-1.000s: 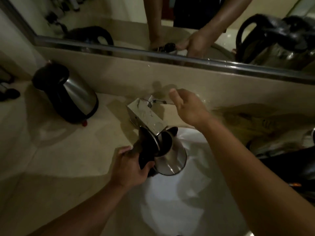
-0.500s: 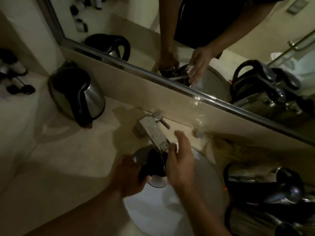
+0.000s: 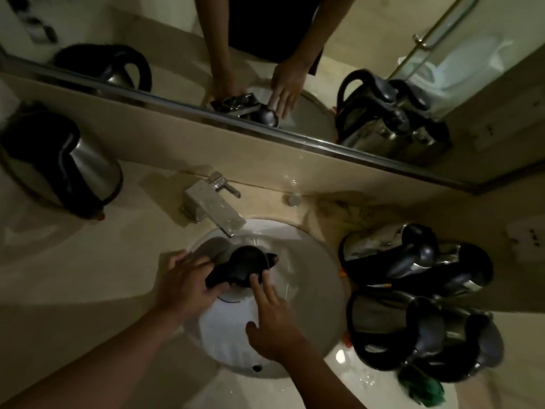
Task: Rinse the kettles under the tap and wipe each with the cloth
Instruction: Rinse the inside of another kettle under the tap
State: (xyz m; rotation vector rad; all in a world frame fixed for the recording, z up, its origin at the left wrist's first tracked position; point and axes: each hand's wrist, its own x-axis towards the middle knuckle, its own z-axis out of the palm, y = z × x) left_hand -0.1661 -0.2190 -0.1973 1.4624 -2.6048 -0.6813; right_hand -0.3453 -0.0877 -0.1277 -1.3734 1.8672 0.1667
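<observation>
A steel kettle with a black lid and handle [image 3: 246, 265] stands upright in the white sink basin [image 3: 312, 290], in front of the square chrome tap [image 3: 212, 208]. My left hand [image 3: 188, 283] grips its black handle from the left. My right hand [image 3: 269, 320] reaches in from below with straight fingers, fingertips touching the lid's near edge. A green cloth [image 3: 421, 386] lies on the counter at the lower right, partly hidden behind kettles.
One steel kettle [image 3: 63, 169] stands on the beige counter at the left. Several more kettles [image 3: 418, 296] crowd the counter right of the basin. A mirror [image 3: 265, 54] runs along the back wall.
The kettle has come from tilted under the spout to upright, lower in the basin. My right hand left the tap lever and now touches the lid. The camera has risen.
</observation>
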